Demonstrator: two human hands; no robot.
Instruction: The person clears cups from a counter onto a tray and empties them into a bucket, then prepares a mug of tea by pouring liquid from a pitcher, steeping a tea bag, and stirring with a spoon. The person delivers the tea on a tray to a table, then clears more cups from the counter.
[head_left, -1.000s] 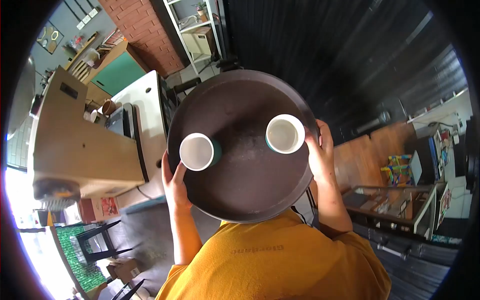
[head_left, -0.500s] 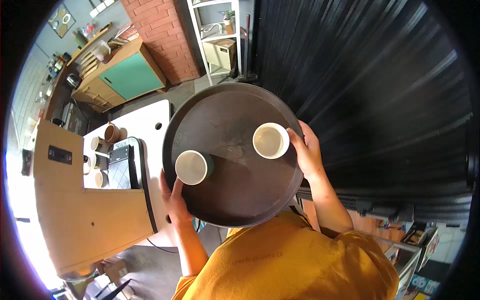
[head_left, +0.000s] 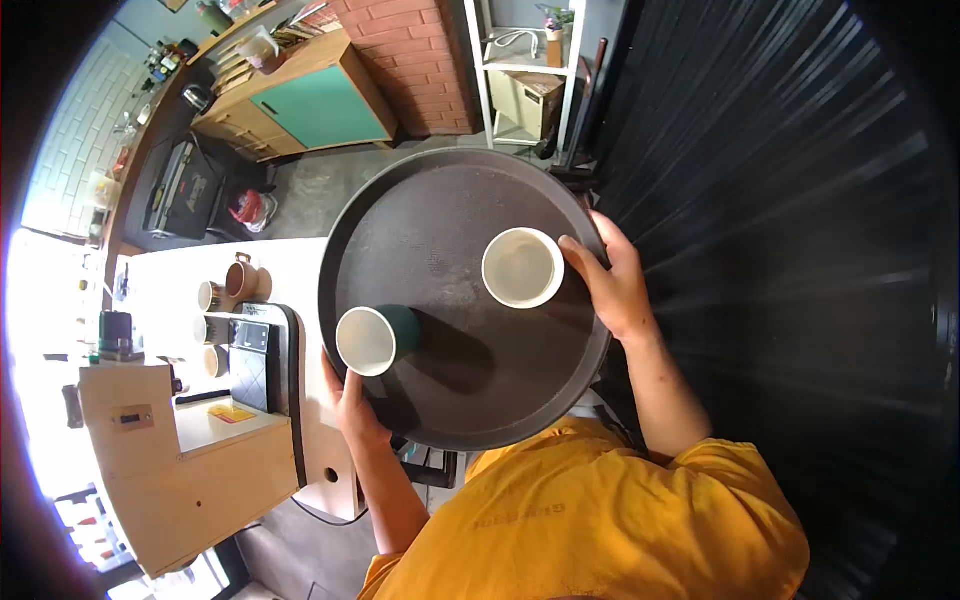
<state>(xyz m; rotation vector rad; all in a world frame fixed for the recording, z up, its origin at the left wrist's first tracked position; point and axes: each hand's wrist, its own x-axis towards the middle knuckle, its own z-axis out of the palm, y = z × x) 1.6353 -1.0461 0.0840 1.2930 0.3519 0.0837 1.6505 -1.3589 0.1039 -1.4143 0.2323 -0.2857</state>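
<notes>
A round dark brown serving tray is held in front of me by both hands at its rim. My left hand grips the lower left edge, thumb over the rim just under a green paper cup with a white inside. On the right edge, my right hand is closed round the rim, its fingers partly hidden below. Its thumb lies over the tray beside a white-rimmed paper cup; I cannot tell whether they touch. Both cups stand on the tray, and their contents are unclear.
To my left, a white counter bears a pale wooden box-like stand, a black scale and several mugs. A green-doored cabinet and a white shelf stand ahead. A dark corrugated wall runs along my right.
The view has turned left, so the cabinet and shelf appear farther right. Both hands keep hold of the tray, and the cups remain on it in nearly the same places.
</notes>
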